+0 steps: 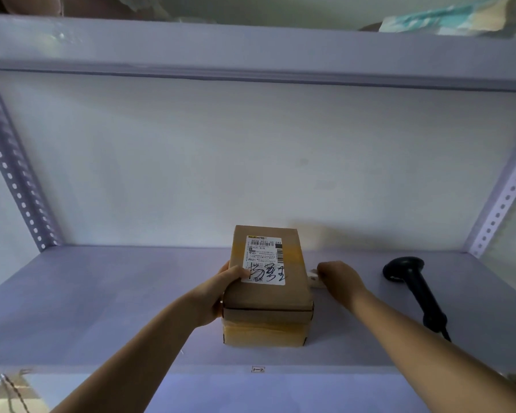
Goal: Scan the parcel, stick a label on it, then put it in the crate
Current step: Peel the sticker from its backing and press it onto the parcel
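parcel (267,289) on shelf (102,293), long axis running away from me | my left hand (221,289) grips its left side, thumb on shipping label (264,259) | my right hand (337,278) pinches small white label (314,278) beside its right edge | scanner (414,289) well right

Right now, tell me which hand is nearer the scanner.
Right. The right hand rests on the shelf between the parcel and the scanner; the left hand grips the parcel's far side.

Under the grip, a pale lilac shelf (102,308), small tag (257,369) stuck on its front edge. Beyond: white back wall (251,159), perforated uprights (15,180) either side. Overhead, upper shelf (251,49) carrying wrapped bundles (453,17).
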Motion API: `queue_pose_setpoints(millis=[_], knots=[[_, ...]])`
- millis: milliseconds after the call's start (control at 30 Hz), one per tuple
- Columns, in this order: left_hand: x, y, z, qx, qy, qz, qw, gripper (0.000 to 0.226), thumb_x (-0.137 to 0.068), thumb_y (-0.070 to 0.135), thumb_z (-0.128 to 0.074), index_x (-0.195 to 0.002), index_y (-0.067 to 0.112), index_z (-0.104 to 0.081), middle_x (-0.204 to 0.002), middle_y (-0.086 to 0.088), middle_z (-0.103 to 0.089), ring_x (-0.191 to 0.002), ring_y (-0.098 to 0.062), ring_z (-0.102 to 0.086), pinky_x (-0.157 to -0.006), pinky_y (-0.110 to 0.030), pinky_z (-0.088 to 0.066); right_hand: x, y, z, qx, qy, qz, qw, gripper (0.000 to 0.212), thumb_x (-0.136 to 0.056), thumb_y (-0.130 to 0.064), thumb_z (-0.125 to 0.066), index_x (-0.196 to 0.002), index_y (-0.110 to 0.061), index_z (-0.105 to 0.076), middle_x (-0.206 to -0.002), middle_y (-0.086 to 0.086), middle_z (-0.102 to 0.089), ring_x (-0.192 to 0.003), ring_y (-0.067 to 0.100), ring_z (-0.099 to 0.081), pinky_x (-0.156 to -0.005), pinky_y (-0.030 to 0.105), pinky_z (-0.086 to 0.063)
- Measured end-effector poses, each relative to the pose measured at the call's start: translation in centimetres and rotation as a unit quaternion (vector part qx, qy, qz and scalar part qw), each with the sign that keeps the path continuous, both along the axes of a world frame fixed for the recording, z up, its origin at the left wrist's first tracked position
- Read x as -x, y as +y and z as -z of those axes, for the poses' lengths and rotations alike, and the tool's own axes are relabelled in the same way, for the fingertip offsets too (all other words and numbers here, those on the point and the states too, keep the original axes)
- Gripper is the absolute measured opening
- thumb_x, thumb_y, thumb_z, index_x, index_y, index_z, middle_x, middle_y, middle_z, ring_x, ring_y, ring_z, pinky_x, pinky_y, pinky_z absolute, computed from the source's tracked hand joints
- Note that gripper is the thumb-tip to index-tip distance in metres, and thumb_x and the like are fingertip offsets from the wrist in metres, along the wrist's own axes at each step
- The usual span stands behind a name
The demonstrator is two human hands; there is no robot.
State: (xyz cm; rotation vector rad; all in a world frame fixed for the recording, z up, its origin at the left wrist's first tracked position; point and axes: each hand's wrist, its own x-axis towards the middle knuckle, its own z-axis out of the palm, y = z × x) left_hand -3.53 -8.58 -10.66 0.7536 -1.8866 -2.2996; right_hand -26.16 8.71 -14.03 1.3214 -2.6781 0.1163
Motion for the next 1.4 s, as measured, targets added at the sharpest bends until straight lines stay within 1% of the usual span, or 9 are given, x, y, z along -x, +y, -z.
queue_pose_setpoints(millis=[133,267,333,400,500,633,800,1067,1400], knots=[[-0.4,0.3,-0.3,0.019,-0.027,0.008,0.999,0.061,-0.069,0.039,-0.069,-0.127,0.024,-0.056,-0.125,-0.006,-0.067,-0.120,-0.029,-0.059,-0.110,-0.045,-0.042,-1.2,0.4,-2.6,0.245,-0.002,0.024,0.969,0.032,-0.099,-0.025,-0.045,-0.082,-0.005,-0.064,-0.064,0.014,-0.064,-0.057,0.030,-0.056,-0.054,0.029,-0.034],[-0.8,1.2,-1.5,0.058,-0.048,-0.052,0.996,0.082,-0.080,0.036,-0.070,-0.149,0.020,-0.029,-0.150,-0.009,-0.043,-0.138,-0.029,-0.039,-0.118,-0.040,-0.024,-3.9,-0.3,-7.5,0.357,0.034,-0.015,0.933,0.022,-0.093,-0.012,-0.055,-0.106,-0.013,-0.072,-0.089,0.006,-0.075,-0.075,0.028,-0.068,-0.058,0.029,-0.047],[-1.0,2.0,-2.5,0.104,-0.030,-0.125,0.986,0.076,-0.088,0.023,-0.064,-0.151,0.015,-0.023,-0.150,-0.014,-0.039,-0.138,-0.029,-0.038,-0.107,-0.037,-0.031,-6.2,-0.5,-9.2,0.390,0.101,-0.078,0.912,0.021,-0.090,-0.014,-0.057,-0.099,-0.014,-0.075,-0.084,0.004,-0.072,-0.075,0.025,-0.066,-0.057,0.028,-0.049],[-1.4,2.5,-3.9,0.159,0.010,-0.182,0.970,0.056,-0.086,0.018,-0.062,-0.139,0.009,-0.045,-0.136,-0.013,-0.055,-0.117,-0.024,-0.056,-0.088,-0.024,-0.045,-8.7,-0.4,-10.1,0.417,0.158,-0.145,0.883,0.023,-0.088,-0.017,-0.055,-0.094,-0.015,-0.077,-0.076,0.004,-0.066,-0.070,0.021,-0.059,-0.059,0.027,-0.047],[-2.8,3.5,-6.4,0.193,0.061,-0.163,0.966,0.019,-0.091,0.007,-0.056,-0.104,0.006,-0.070,-0.098,-0.007,-0.073,-0.086,-0.016,-0.064,-0.064,-0.011,-0.049,-11.5,0.0,-10.0,0.427,0.195,-0.206,0.859,0.016,-0.083,-0.008,-0.068,-0.095,-0.014,-0.077,-0.071,0.004,-0.063,-0.065,0.019,-0.054,-0.063,0.029,-0.045],[-4.5,4.9,-8.4,0.153,0.093,-0.064,0.982,0.026,-0.095,0.023,-0.055,-0.103,0.006,-0.073,-0.101,-0.007,-0.078,-0.089,-0.016,-0.067,-0.081,-0.028,-0.045,-13.4,0.2,-8.8,0.419,0.219,-0.227,0.851,0.017,-0.077,-0.003,-0.075,-0.092,-0.011,-0.076,-0.072,0.004,-0.066,-0.071,0.017,-0.049,-0.065,0.028,-0.040],[-5.1,5.6,-8.6,0.120,0.110,-0.023,0.986,0.048,-0.072,0.043,-0.066,-0.101,0.006,-0.074,-0.088,-0.003,-0.073,-0.082,-0.013,-0.063,-0.078,-0.027,-0.043,-14.7,0.1,-8.3,0.413,0.230,-0.231,0.851,0.008,-0.082,-0.011,-0.072,-0.090,-0.013,-0.074,-0.072,0.003,-0.065,-0.072,0.016,-0.047,-0.063,0.030,-0.039],[-5.4,5.9,-8.7,0.086,0.129,-0.001,0.988,0.014,-0.068,0.027,-0.072,-0.074,0.015,-0.076,-0.085,-0.013,-0.065,-0.083,-0.023,-0.053,-0.075,-0.026,-0.044,-14.6,0.1,-8.3,0.436,0.229,-0.212,0.844,0.024,-0.076,-0.010,-0.079,-0.097,-0.020,-0.072,-0.072,0.002,-0.067,-0.071,0.017,-0.050,-0.065,0.032,-0.041],[-4.8,6.0,-8.6,0.064,0.133,-0.011,0.989,0.011,-0.069,0.029,-0.070,-0.069,0.021,-0.079,-0.081,-0.002,-0.071,-0.087,-0.016,-0.061,-0.078,-0.025,-0.047,-14.3,0.0,-8.3,0.418,0.242,-0.192,0.854,0.017,-0.075,-0.012,-0.079,-0.092,-0.016,-0.078,-0.073,0.002,-0.068,-0.074,0.016,-0.050,-0.065,0.032,-0.040]])
